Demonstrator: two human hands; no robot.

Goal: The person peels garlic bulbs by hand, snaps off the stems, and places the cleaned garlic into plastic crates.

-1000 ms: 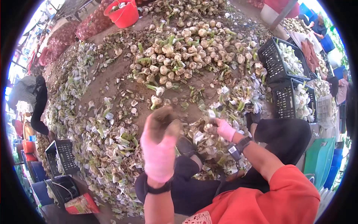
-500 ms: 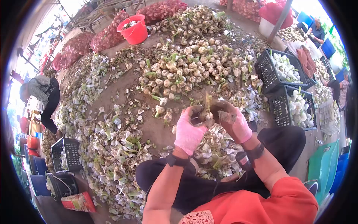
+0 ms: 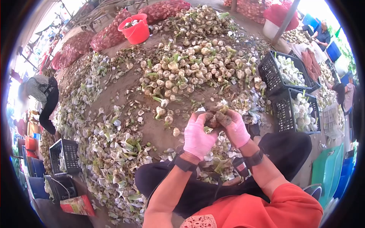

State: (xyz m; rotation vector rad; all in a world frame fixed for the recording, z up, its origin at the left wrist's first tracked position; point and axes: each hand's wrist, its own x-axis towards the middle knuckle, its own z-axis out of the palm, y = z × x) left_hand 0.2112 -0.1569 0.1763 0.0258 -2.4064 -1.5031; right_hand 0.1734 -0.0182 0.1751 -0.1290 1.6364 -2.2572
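Note:
My left hand, in a pink glove with soiled fingertips, is closed around a garlic bulb. My right hand, gloved the same way, presses its fingers against the bulb from the other side. The fingers cover most of the bulb. Both hands are together above my crossed legs, over a heap of peeled skins. Beyond them lies a pile of unpeeled garlic bulbs with short stems. A few single bulbs lie on the ground left of my hands.
Black crates of white garlic stand at the right. A red bucket and red mesh sacks are at the back. Skins cover the ground at left, near another crate. A person bends at far left.
My right hand has closed in on the bulb and turned. The stem, upright before, is now mostly covered by my fingers. The bending person at left has shifted slightly.

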